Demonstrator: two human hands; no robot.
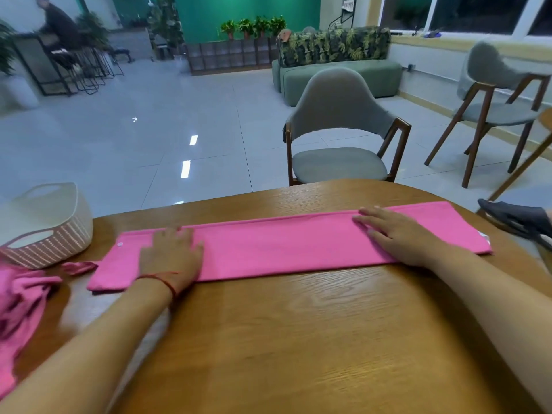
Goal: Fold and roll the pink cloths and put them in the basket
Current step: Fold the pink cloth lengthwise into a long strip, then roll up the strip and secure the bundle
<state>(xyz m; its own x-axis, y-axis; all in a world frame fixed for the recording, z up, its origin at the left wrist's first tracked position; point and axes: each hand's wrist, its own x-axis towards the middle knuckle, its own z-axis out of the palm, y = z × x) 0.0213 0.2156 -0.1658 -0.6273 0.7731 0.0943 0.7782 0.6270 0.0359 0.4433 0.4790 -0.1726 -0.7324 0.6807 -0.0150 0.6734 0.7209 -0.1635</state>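
Pink cloth (pixel 283 243) lies folded long; my left hand (pixel 171 258) and right hand (pixel 397 234) press flat, I'd smooth creases before rolling

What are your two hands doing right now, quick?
Left hand: open, flat on the pink cloth, holding nothing.
Right hand: open, fingers straight, pressing the same cloth, holding nothing.

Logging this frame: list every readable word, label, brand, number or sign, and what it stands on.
No text here can be read.
On the folded pink cloth strip: a small white round tag near its left end and a white label at its right end, both too small to read.
The white wall sign far back: blurred, unreadable.
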